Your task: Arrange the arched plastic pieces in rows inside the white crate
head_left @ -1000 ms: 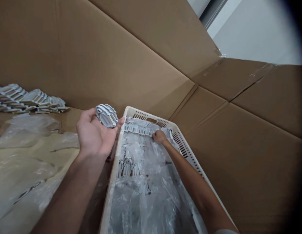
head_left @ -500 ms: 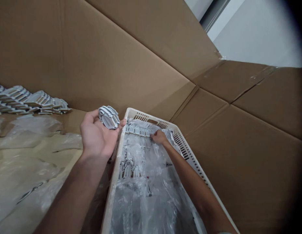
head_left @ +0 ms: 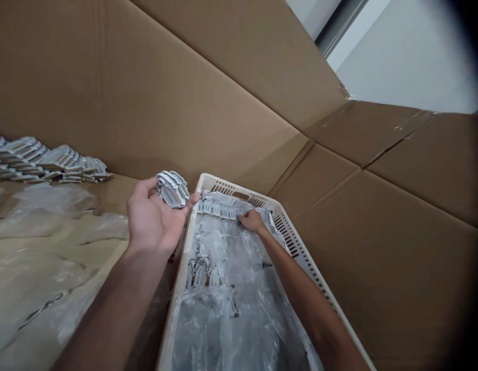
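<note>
The light is soft and rather dim; the plastic film (head_left: 254,330) shows pale glare, and the right picture edge darkens to black.

Creased brown cardboard walls (head_left: 185,103)

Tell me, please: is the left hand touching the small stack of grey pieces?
Touching. The head view shows the small stack of grey pieces held in the left hand.

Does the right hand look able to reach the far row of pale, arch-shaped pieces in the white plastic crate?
Probably yes: the right hand is at the far row, by its right end, with nothing visibly between.
</note>
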Tool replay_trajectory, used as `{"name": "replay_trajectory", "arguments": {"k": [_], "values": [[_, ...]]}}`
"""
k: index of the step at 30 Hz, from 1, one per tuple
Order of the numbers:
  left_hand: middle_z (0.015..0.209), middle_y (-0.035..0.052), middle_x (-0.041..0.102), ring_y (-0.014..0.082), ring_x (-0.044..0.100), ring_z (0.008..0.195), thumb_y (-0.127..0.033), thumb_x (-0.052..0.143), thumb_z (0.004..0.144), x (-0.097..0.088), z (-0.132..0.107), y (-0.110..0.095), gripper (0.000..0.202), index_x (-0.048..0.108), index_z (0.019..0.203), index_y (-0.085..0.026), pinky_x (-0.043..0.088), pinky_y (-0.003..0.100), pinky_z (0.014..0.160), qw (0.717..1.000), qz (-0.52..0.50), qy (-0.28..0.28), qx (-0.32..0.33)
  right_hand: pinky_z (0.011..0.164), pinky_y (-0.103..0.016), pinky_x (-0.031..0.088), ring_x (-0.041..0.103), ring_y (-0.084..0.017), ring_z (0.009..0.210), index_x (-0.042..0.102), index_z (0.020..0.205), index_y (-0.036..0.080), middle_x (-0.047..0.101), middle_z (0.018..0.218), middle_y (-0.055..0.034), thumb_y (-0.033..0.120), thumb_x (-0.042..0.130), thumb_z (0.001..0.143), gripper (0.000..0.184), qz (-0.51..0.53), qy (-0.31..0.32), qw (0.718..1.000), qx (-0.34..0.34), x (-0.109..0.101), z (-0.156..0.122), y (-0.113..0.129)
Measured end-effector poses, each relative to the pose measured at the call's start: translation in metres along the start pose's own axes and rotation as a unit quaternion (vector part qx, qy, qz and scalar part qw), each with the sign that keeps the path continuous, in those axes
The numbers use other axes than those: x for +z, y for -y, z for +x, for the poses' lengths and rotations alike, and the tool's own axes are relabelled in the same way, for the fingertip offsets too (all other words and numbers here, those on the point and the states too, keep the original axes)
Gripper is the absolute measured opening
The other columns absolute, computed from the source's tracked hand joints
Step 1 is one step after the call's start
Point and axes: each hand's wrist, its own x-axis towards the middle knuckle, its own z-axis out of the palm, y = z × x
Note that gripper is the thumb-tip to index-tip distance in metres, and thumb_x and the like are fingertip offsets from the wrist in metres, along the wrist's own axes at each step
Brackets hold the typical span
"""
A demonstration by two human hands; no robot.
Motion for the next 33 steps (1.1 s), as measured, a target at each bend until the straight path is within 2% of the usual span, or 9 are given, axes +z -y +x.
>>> {"name": "replay_trajectory", "arguments": {"k": [4, 8, 10, 13, 18, 21, 25, 29, 33], "values": [[0.084, 0.0045, 0.064, 0.0201, 0.061, 0.078, -0.021, 0.051, 0.097, 0.004, -0.002, 0.002, 0.017, 0.056, 0.081, -0.022, 0.061, 0.04, 0.071, 1.0, 0.009, -0.021, -0.017, 0.068, -0.026, 0.044, 0.072, -0.023, 0.082, 0.074, 0.075, 0.014, 0.077, 0.08, -0.0113, 0.022, 0.066, 0.095, 0.023, 0.018, -0.048, 0.998, -0.023, -0.022, -0.014, 0.011], [0.081, 0.0041, 0.064, 0.0189, 0.062, 0.075, -0.019, 0.048, 0.099, 0.007, -0.005, 0.007, 0.018, 0.056, 0.082, -0.019, 0.062, 0.04, 0.072, 0.999, 0.016, -0.018, -0.041, 0.077, -0.026, 0.046, 0.068, -0.019, 0.086, 0.07, 0.087, 0.018, 0.075, 0.088, -0.0046, 0.038, 0.057, 0.106, 0.03, 0.093, -0.113, 0.98, -0.137, -0.057, -0.055, 0.054], [0.082, 0.0046, 0.065, 0.0194, 0.063, 0.075, -0.02, 0.048, 0.1, 0.009, -0.007, 0.009, 0.019, 0.057, 0.083, -0.019, 0.062, 0.039, 0.072, 0.998, 0.025, -0.014, -0.051, 0.074, -0.027, 0.048, 0.066, -0.018, 0.081, 0.067, 0.088, 0.02, 0.072, 0.086, -0.003, 0.047, 0.055, 0.107, 0.035, 0.243, -0.119, 0.918, -0.288, -0.074, -0.084, 0.086], [0.084, 0.0058, 0.065, 0.0179, 0.063, 0.074, -0.018, 0.045, 0.101, 0.013, -0.011, 0.013, 0.024, 0.059, 0.082, -0.017, 0.061, 0.034, 0.073, 0.997, 0.038, 0.007, -0.06, 0.073, -0.028, 0.048, 0.065, -0.017, 0.081, 0.067, 0.098, 0.022, 0.071, 0.089, -0.0007, 0.048, 0.069, 0.099, 0.026, 0.325, -0.092, 0.854, -0.396, -0.086, -0.125, 0.132], [0.087, 0.007, 0.065, 0.0136, 0.062, 0.076, -0.01, 0.046, 0.1, 0.014, -0.011, 0.017, 0.026, 0.06, 0.08, -0.016, 0.054, 0.021, 0.067, 0.998, 0.041, 0.026, -0.047, 0.072, -0.029, 0.048, 0.06, -0.016, 0.072, 0.059, 0.092, 0.025, 0.064, 0.079, 0.0032, 0.039, 0.072, 0.098, 0.019, 0.331, -0.102, 0.855, -0.387, -0.083, -0.148, 0.163], [0.093, 0.0081, 0.068, 0.0177, 0.064, 0.079, -0.018, 0.045, 0.103, 0.01, -0.006, 0.017, 0.025, 0.061, 0.084, -0.018, 0.056, 0.027, 0.064, 0.997, 0.045, 0.038, -0.051, 0.077, -0.03, 0.051, 0.065, -0.017, 0.081, 0.063, 0.096, 0.023, 0.07, 0.088, 0.0002, 0.042, 0.067, 0.101, 0.02, 0.388, -0.11, 0.842, -0.357, -0.086, -0.133, 0.144], [0.088, 0.0063, 0.065, 0.0202, 0.065, 0.082, -0.015, 0.052, 0.101, 0.008, 0.0, 0.015, 0.019, 0.055, 0.082, -0.02, 0.062, 0.033, 0.071, 0.995, 0.076, -0.044, -0.048, 0.068, -0.028, 0.053, 0.067, -0.018, 0.08, 0.064, 0.101, 0.019, 0.071, 0.092, -0.0052, 0.039, 0.058, 0.102, 0.021, 0.455, -0.086, 0.855, -0.235, -0.086, -0.085, 0.08], [0.082, 0.0076, 0.062, 0.0193, 0.066, 0.073, -0.019, 0.055, 0.1, 0.007, 0.003, 0.012, 0.017, 0.057, 0.084, -0.018, 0.056, 0.025, 0.056, 0.99, 0.125, -0.047, -0.054, 0.07, -0.025, 0.054, 0.068, -0.016, 0.077, 0.065, 0.096, 0.018, 0.072, 0.089, -0.0049, 0.022, 0.05, 0.102, 0.017, 0.287, -0.042, 0.954, -0.07, -0.068, -0.032, 0.008], [0.077, 0.0047, 0.061, 0.014, 0.062, 0.06, -0.007, 0.071, 0.085, 0.0, 0.002, 0.014, 0.016, 0.058, 0.083, -0.017, 0.042, 0.017, 0.041, 0.981, 0.19, 0.0, -0.046, 0.07, -0.029, 0.051, 0.068, -0.021, 0.071, 0.063, 0.07, 0.016, 0.065, 0.066, -0.0057, 0.013, 0.057, 0.094, 0.025, 0.181, -0.03, 0.983, -0.008, -0.038, 0.0, -0.034]]}}
